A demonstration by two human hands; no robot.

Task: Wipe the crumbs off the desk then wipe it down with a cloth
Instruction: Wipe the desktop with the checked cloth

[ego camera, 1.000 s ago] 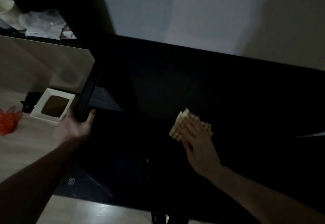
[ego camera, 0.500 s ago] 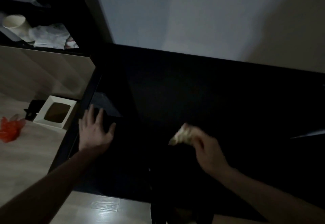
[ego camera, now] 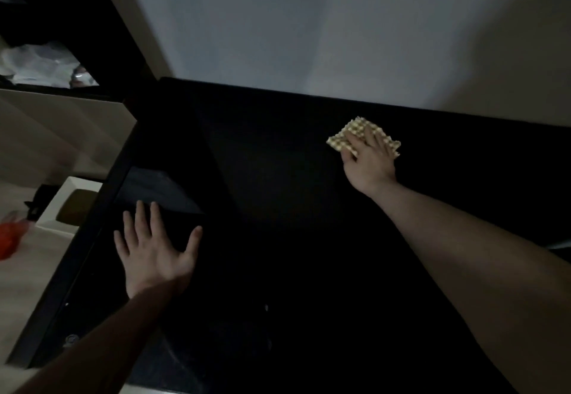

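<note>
While the left hand (ego camera: 154,254) lies flat, fingers spread, the right hand (ego camera: 369,158) presses the checked cloth (ego camera: 346,137) flat on the black desk (ego camera: 278,177), its long axis running left-right.

Left of the left hand's fingers, down on the pale wood floor (ego camera: 31,257), stands a white open box (ego camera: 66,205) with a dark inside. Farther left lies a blurred orange-red thing (ego camera: 9,239). Up and leftward, a dark shelf (ego camera: 61,89) holds crumpled whitish plastic (ego camera: 37,64). Beyond the right hand's fingertips rises a pale wall (ego camera: 309,28).
</note>
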